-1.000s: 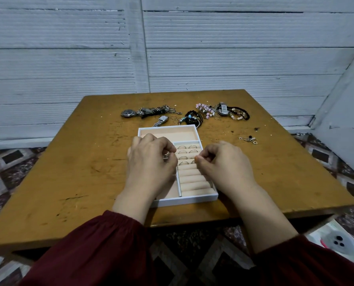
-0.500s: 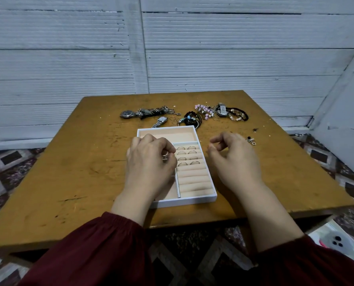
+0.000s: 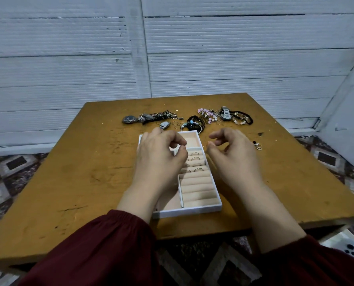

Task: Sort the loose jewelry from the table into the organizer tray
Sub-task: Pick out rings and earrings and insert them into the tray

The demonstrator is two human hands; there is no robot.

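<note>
View: head camera, looking down on a scuffed brown desk (image 3: 68,172) against a white ribbed wall (image 3: 234,58).

Organizer tray: a white-rimmed organizer tray (image 3: 190,211) with peach lining lies mid-desk, near the front edge. Padded rolls fill its right column and an open compartment sits at its far end.

Rings in tray: thin rings (image 3: 195,159) sit tucked between the upper rolls.

Loose jewelry: it lies in a row beyond the tray. From left I see a round-faced watch (image 3: 128,119), a tangle of chains (image 3: 161,116), a small silver watch (image 3: 164,125), dark bead bracelets (image 3: 193,123) touching the tray's far corner, a pink bead bracelet (image 3: 207,114), a silver watch band (image 3: 225,115) and black and pearl bracelets (image 3: 242,118). A small charm (image 3: 257,145) lies apart, just right of the right hand.

Left hand: the left hand (image 3: 161,159) is over the tray's left half, fingers curled, thumb tip close to forefinger. I cannot tell whether it pinches anything.

Right hand: the right hand (image 3: 231,155) is just right of the tray, over the desk, fingers loosely curled and parted. I see nothing in it.

Sleeves: dark red sleeves (image 3: 101,250) cover both forearms.

Change: a second ago the right fingertips were on the rolls. Now that hand is off the tray and looser than half a second ago. The left hand has slid toward the tray's far rim.
</note>
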